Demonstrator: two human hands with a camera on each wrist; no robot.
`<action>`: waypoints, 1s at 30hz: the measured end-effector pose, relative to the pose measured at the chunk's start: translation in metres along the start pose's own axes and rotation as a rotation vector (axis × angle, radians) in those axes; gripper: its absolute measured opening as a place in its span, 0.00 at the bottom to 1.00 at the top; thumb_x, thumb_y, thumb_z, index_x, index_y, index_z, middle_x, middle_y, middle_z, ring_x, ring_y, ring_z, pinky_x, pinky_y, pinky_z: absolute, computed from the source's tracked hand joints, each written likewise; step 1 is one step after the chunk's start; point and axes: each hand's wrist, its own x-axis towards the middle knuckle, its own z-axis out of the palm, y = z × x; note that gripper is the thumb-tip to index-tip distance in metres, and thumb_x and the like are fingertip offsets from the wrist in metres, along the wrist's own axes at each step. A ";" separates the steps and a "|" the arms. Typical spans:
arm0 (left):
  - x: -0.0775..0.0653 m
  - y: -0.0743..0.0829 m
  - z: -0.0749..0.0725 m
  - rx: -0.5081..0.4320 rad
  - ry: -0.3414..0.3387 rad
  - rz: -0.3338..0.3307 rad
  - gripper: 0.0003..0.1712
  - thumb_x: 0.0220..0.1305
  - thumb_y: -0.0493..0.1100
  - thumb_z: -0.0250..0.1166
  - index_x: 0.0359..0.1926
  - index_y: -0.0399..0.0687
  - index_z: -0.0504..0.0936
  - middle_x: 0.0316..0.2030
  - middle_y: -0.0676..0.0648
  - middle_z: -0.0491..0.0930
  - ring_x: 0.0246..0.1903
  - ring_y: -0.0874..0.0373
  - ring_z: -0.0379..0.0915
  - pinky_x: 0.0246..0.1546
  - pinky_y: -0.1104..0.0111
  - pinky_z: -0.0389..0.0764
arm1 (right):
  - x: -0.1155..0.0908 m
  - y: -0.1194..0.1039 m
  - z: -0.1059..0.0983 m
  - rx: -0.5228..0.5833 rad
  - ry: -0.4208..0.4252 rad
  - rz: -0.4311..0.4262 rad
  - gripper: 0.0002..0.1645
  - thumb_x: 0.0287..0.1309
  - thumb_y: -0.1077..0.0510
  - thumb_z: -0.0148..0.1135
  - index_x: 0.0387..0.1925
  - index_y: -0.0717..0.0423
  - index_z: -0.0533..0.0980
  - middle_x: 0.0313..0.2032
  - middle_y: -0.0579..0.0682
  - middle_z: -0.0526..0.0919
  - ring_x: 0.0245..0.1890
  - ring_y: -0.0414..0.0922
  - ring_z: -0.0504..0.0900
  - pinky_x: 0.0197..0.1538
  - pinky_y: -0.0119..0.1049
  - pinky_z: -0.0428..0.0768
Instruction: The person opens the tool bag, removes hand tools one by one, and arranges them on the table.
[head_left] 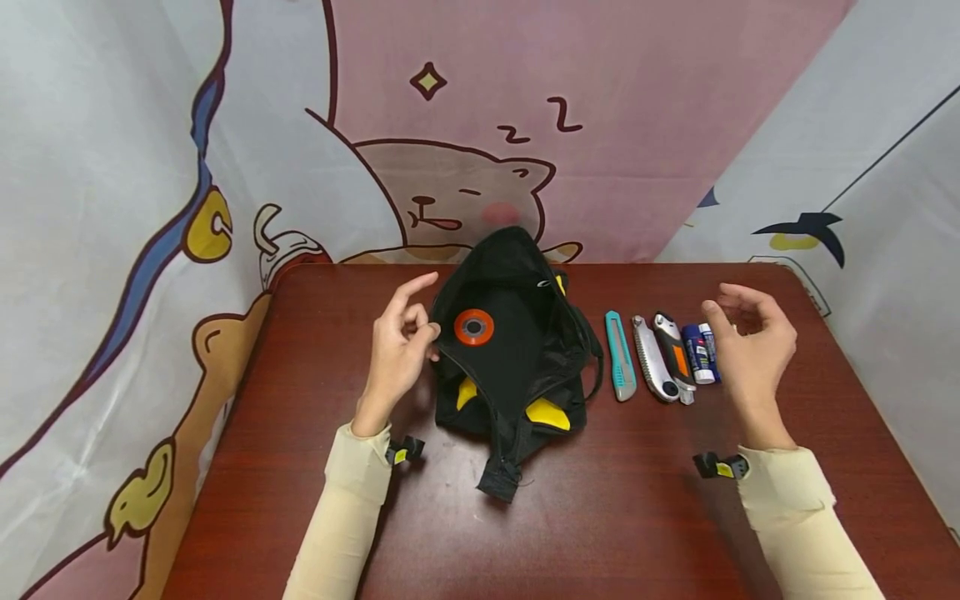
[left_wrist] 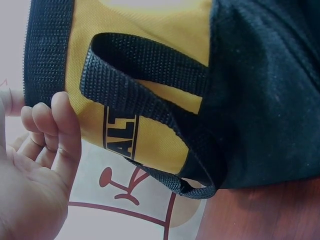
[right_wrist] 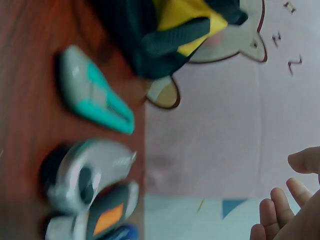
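A black and yellow tool bag (head_left: pixel 517 358) stands on the table with its zipped mouth wide. Inside it lies an orange ring-shaped piece with a dark centre (head_left: pixel 474 327), perhaps a roll of tape. My left hand (head_left: pixel 399 346) pinches the left edge of the bag's mouth; in the left wrist view its fingers (left_wrist: pixel 65 115) meet the black zipper band (left_wrist: pixel 47 55). Held in the air at the right, my right hand (head_left: pixel 753 350) has loosely bent fingers and nothing visible in it. Nearest to it are two blue and white tubes (head_left: pixel 699 354), like glue sticks.
Left of the tubes lie an orange and black folding tool (head_left: pixel 673 350), a silver-grey cutter-like tool (head_left: pixel 654 358) and a teal utility knife (head_left: pixel 620 357). A printed cloth (head_left: pixel 637 125) hangs behind the brown table (head_left: pixel 615 517). The bag's strap end (head_left: pixel 499 479) points toward me.
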 end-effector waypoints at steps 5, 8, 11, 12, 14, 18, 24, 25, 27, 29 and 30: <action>0.000 0.001 0.000 -0.002 -0.006 0.001 0.41 0.65 0.23 0.59 0.77 0.52 0.78 0.19 0.49 0.66 0.14 0.54 0.74 0.18 0.66 0.85 | -0.006 -0.023 0.016 0.087 -0.017 -0.100 0.19 0.65 0.66 0.76 0.57 0.63 0.88 0.40 0.30 0.85 0.40 0.31 0.81 0.45 0.24 0.75; -0.001 0.001 0.000 -0.002 -0.007 0.001 0.41 0.65 0.24 0.59 0.77 0.52 0.78 0.19 0.49 0.66 0.14 0.52 0.74 0.17 0.66 0.85 | -0.009 -0.038 0.028 0.134 -0.033 -0.136 0.19 0.63 0.68 0.76 0.56 0.66 0.88 0.40 0.32 0.86 0.41 0.33 0.83 0.45 0.24 0.76; 0.000 0.001 0.000 0.000 -0.004 0.000 0.41 0.64 0.24 0.59 0.77 0.51 0.78 0.19 0.49 0.66 0.14 0.51 0.75 0.18 0.66 0.85 | -0.014 -0.055 0.039 0.177 -0.070 -0.172 0.20 0.63 0.69 0.76 0.56 0.68 0.87 0.42 0.41 0.88 0.43 0.36 0.83 0.48 0.26 0.77; 0.000 0.001 0.000 -0.001 -0.003 -0.001 0.41 0.64 0.24 0.60 0.77 0.51 0.79 0.19 0.49 0.66 0.14 0.50 0.75 0.18 0.66 0.85 | -0.016 -0.061 0.043 0.182 -0.084 -0.182 0.20 0.62 0.70 0.76 0.56 0.68 0.87 0.43 0.45 0.89 0.44 0.36 0.83 0.49 0.26 0.77; 0.000 0.001 0.000 0.000 -0.002 -0.003 0.40 0.64 0.23 0.60 0.76 0.50 0.79 0.19 0.49 0.66 0.14 0.52 0.75 0.18 0.67 0.85 | -0.021 -0.074 0.049 0.188 -0.112 -0.210 0.21 0.62 0.70 0.76 0.57 0.69 0.87 0.46 0.55 0.89 0.45 0.36 0.83 0.52 0.25 0.77; 0.000 0.001 0.000 0.000 -0.004 -0.005 0.40 0.65 0.24 0.60 0.77 0.51 0.78 0.19 0.49 0.66 0.14 0.54 0.75 0.18 0.67 0.85 | -0.030 -0.097 0.061 0.199 -0.155 -0.264 0.22 0.61 0.72 0.77 0.57 0.70 0.86 0.49 0.68 0.88 0.47 0.40 0.82 0.56 0.27 0.75; 0.000 0.001 0.000 0.004 -0.002 -0.001 0.41 0.65 0.24 0.59 0.77 0.52 0.78 0.19 0.48 0.66 0.13 0.52 0.75 0.17 0.63 0.85 | -0.037 -0.111 0.085 0.256 -0.213 -0.365 0.23 0.57 0.72 0.80 0.56 0.70 0.87 0.47 0.70 0.87 0.48 0.53 0.82 0.58 0.31 0.74; 0.000 0.001 0.000 0.003 -0.002 0.000 0.41 0.65 0.24 0.59 0.77 0.52 0.78 0.19 0.48 0.66 0.13 0.51 0.75 0.17 0.62 0.85 | -0.037 -0.111 0.090 0.261 -0.222 -0.377 0.24 0.56 0.71 0.80 0.55 0.69 0.87 0.46 0.69 0.87 0.48 0.55 0.82 0.58 0.31 0.74; 0.000 0.001 0.000 0.000 -0.003 0.000 0.41 0.65 0.24 0.59 0.77 0.52 0.78 0.19 0.48 0.66 0.13 0.50 0.74 0.17 0.63 0.85 | -0.038 -0.110 0.100 0.280 -0.245 -0.398 0.25 0.55 0.71 0.82 0.56 0.67 0.87 0.46 0.67 0.87 0.48 0.56 0.82 0.58 0.31 0.74; 0.000 0.001 0.000 -0.005 -0.005 -0.003 0.40 0.65 0.24 0.59 0.77 0.51 0.78 0.19 0.48 0.67 0.13 0.49 0.74 0.17 0.64 0.85 | -0.040 -0.111 0.108 0.293 -0.266 -0.415 0.26 0.55 0.69 0.84 0.56 0.64 0.88 0.46 0.64 0.87 0.48 0.56 0.82 0.57 0.31 0.74; -0.001 0.001 0.000 -0.005 -0.006 -0.003 0.40 0.65 0.24 0.59 0.77 0.49 0.78 0.19 0.48 0.67 0.13 0.49 0.74 0.17 0.65 0.85 | -0.041 -0.112 0.111 0.299 -0.276 -0.422 0.26 0.55 0.68 0.84 0.56 0.63 0.88 0.46 0.63 0.87 0.48 0.56 0.83 0.57 0.31 0.74</action>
